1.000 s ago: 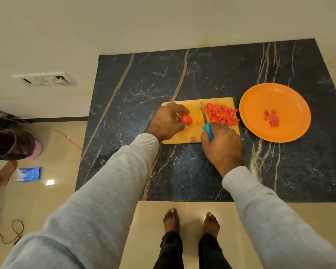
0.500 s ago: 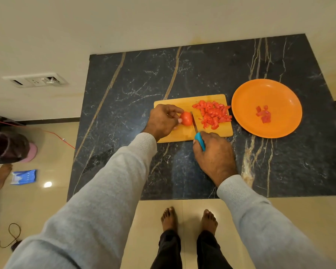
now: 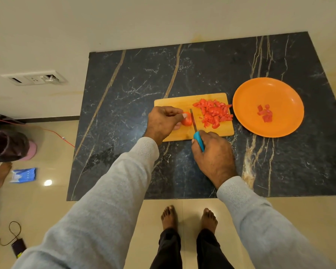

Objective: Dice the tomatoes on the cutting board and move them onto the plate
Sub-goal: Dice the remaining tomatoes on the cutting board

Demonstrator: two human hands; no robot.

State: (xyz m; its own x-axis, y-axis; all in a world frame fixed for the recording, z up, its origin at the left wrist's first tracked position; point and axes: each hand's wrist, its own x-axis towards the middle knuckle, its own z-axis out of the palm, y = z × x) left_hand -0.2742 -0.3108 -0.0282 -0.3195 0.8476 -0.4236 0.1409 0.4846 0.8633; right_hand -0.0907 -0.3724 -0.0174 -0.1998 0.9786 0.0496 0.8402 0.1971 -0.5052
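- A wooden cutting board point(image 3: 171, 102) is recorded on the dark veined worktop point(image 3: 144, 74), with an orange plate point(image 3: 279, 90) just beside its right edge.
- The left hand point(image 3: 163, 121) is reached in from the near left, knuckles up and fingers curled. A tomato piece point(image 3: 187, 120) is held down on the board under its fingertips.
- The right hand point(image 3: 214, 155) is wrapped round the blue handle of a knife point(image 3: 193, 123), back of the hand up, at the board's near edge.
- The blade is pointed away from the person and set just right of the tomato piece (contact cannot be judged).
- A heap of diced tomato point(image 3: 213, 112) is noted on the board's right half, apart from the blade.
- A few diced pieces point(image 3: 265, 113) are noted near the plate's centre.
- Both forearms are sleeved in grey and extended across the worktop's near edge.
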